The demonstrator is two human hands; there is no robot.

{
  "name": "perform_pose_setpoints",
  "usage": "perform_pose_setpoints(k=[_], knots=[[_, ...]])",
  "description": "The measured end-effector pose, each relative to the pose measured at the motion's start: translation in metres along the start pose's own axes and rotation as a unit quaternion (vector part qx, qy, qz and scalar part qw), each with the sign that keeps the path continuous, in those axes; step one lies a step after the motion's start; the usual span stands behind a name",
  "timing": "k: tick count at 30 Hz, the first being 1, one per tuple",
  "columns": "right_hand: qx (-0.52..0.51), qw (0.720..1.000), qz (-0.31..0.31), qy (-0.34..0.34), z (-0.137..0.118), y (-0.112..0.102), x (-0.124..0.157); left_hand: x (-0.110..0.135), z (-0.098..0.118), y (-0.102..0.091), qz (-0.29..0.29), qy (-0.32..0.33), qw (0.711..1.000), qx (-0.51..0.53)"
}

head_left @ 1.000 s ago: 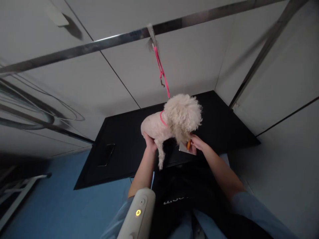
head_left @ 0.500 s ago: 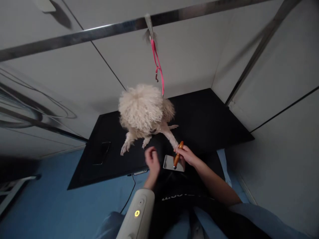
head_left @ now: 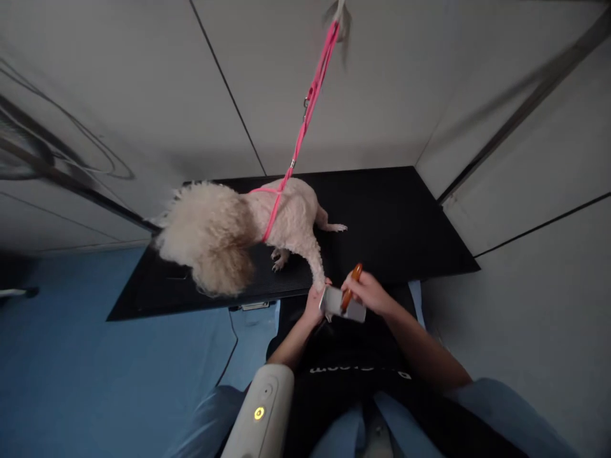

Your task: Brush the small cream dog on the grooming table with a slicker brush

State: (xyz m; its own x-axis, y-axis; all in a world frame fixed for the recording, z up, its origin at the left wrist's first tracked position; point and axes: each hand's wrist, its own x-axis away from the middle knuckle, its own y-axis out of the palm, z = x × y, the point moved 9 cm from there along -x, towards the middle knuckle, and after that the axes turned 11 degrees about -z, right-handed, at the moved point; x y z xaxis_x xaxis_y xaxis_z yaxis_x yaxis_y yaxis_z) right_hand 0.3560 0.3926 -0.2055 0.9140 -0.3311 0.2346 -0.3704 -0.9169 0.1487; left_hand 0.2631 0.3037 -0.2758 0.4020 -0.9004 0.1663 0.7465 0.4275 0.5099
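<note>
A curly cream dog [head_left: 293, 213], clipped short on the body and fluffy on the head, sits on the black grooming table [head_left: 396, 222] with its head turned left. Closed around the lower part of its front leg [head_left: 316, 267] is my left hand [head_left: 313, 308], at the table's near edge. My right hand [head_left: 371, 294] grips a slicker brush [head_left: 352, 286] by its orange-brown wooden handle. The brush's pale flat head [head_left: 333, 299] is beside the held leg and partly covers my left fingers. Whether its bristles touch the fur I cannot tell.
A pink leash [head_left: 305, 121] runs from above down to a loop around the dog's body. A cable [head_left: 231, 350] hangs below the table's near edge. Hoses and cords [head_left: 42, 146] are at the left wall. A white device [head_left: 262, 407] is by my left forearm.
My left hand has moved right and taken hold of the dog's front leg. The dog has turned its head and body left. The brush has shifted slightly right, and my view has tilted down.
</note>
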Motion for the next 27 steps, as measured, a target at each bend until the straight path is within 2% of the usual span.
perform_pose_setpoints(k=[2, 5, 7, 8, 9, 12, 13, 16, 17, 19, 20, 21, 23, 24, 25, 27], knots=[[0.018, 0.999, -0.008, -0.033, -0.033, -0.003, -0.03, 0.012, 0.003, -0.001, -0.024, -0.003, 1.0, 0.0], [0.061, 0.993, -0.076, -0.07, -0.08, 0.012, -0.078, 0.029, 0.001, -0.001, -0.067, -0.032, 0.997, 0.033], [0.073, 0.984, 0.005, -0.164, -0.116, 0.005, -0.091, 0.04, -0.002, -0.007, -0.068, -0.042, 0.995, 0.058], [0.077, 0.978, 0.02, -0.195, -0.126, 0.006, -0.092, 0.045, -0.003, -0.01, -0.068, -0.045, 0.994, 0.067], [0.084, 0.975, 0.0, -0.206, -0.131, 0.014, -0.093, 0.049, -0.005, -0.012, -0.07, -0.048, 0.994, 0.074], [0.136, 0.966, -0.176, -0.132, -0.117, 0.058, -0.096, 0.057, -0.011, -0.016, -0.09, -0.059, 0.99, 0.089], [0.143, 0.964, -0.19, -0.116, -0.113, 0.063, -0.098, 0.059, -0.013, -0.018, -0.097, -0.061, 0.989, 0.094], [0.123, 0.974, -0.095, -0.163, -0.128, 0.054, -0.104, 0.064, -0.017, -0.02, -0.122, -0.065, 0.983, 0.122], [0.126, 0.971, -0.103, -0.173, -0.132, 0.058, -0.106, 0.066, -0.017, -0.019, -0.134, -0.066, 0.98, 0.131], [0.167, 0.957, -0.193, -0.142, -0.129, 0.079, -0.108, 0.069, -0.017, -0.015, -0.16, -0.069, 0.974, 0.143], [0.188, 0.95, -0.218, -0.119, -0.126, 0.086, -0.108, 0.07, -0.016, -0.013, -0.169, -0.07, 0.972, 0.145], [0.203, 0.951, -0.207, -0.109, -0.126, 0.087, -0.108, 0.071, -0.014, -0.01, -0.174, -0.068, 0.972, 0.142], [0.214, 0.96, -0.103, -0.145, -0.14, 0.076, -0.103, 0.069, -0.009, -0.008, -0.153, -0.059, 0.979, 0.118], [0.216, 0.96, -0.063, -0.169, -0.146, 0.072, -0.097, 0.066, -0.005, -0.011, -0.12, -0.047, 0.988, 0.082], [0.222, 0.956, -0.061, -0.182, -0.149, 0.075, -0.09, 0.064, 0.001, -0.015, -0.077, -0.03, 0.996, 0.031], [0.251, 0.947, -0.133, -0.15, -0.141, 0.093, -0.08, 0.061, 0.015, -0.024, 0.017, 0.005, 0.997, -0.081]])
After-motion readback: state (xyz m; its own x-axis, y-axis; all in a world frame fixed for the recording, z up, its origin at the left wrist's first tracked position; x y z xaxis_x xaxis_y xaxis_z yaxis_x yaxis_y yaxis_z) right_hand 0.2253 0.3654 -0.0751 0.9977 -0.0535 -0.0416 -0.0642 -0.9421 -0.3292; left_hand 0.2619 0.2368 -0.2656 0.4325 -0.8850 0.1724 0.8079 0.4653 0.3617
